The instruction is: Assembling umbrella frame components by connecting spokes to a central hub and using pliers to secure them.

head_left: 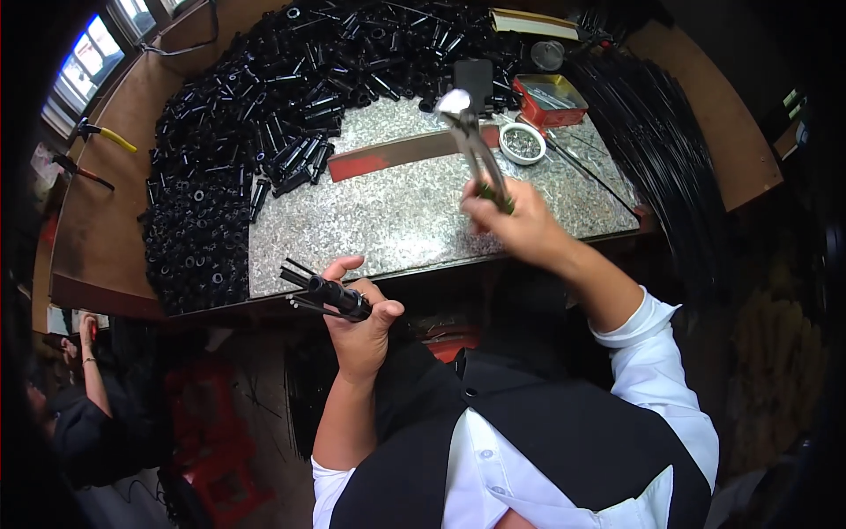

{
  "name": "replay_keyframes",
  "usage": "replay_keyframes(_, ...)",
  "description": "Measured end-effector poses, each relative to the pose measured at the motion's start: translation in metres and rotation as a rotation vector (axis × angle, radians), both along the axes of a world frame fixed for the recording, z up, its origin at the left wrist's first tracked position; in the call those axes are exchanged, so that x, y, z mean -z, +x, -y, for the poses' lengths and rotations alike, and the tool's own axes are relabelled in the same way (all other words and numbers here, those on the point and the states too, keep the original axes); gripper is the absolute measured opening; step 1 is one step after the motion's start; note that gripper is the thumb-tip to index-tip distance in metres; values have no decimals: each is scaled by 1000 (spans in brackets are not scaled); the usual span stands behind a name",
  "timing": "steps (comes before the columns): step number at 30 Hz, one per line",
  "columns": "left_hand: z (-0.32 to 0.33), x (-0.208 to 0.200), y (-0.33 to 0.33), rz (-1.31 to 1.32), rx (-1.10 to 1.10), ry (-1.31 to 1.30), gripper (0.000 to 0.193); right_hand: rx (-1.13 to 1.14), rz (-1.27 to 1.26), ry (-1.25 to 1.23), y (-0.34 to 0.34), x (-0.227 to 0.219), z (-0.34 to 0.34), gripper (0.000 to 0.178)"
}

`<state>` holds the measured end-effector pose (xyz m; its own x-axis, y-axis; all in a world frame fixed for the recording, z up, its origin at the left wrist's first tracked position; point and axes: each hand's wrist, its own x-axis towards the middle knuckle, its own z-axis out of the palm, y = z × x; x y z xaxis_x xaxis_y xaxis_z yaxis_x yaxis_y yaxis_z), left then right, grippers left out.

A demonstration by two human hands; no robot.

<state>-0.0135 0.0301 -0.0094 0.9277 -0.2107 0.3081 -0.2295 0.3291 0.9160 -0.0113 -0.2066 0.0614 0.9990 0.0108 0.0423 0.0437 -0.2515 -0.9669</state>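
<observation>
Speckled grey tabletop [388, 216], wooden surround, window [88, 66] at far left. Heap of small black parts [207, 185] covers the left side and back: tubes and rings, loosely jumbled. Sheaf of long black rods [665, 141] lies along the right side, ends drooping past the near edge. Reddish-brown bar [397, 157] lies across the middle; white bowl [523, 161] of small metal bits sits just beside its right end. Red tin [553, 117] behind the bowl, clear round container [546, 55] farther back. Hammer [110, 137] with yellow handle on the left surround.

Left hand [357, 331]: just off the near edge of the tabletop, fingers and thumb wrapped round a black tube [339, 295]; index finger juts out loosely. Several thin dark sticks [300, 275] poke out on the tube's left side; how they join it cannot be told.

Right hand [520, 216]: raised over the tabletop, closed round the green grips of metal pincers [480, 163]. Their head points away from the body, toward the back, blurred; whether the jaws meet cannot be told. Pincers and tube well apart.

Lower left: another person [88, 428], dark clothing, near red stools [211, 432].
</observation>
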Motion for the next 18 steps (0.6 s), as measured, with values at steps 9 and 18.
replay_keyframes(9, 16, -8, -14, -32, 68, -84, 72, -241, 437, -56, -35, 32, -73, 16)
replay_keyframes(18, 16, -12, -21, -63, 155, -126, 77, -255, 412, -172, -37, 27, -72, 12)
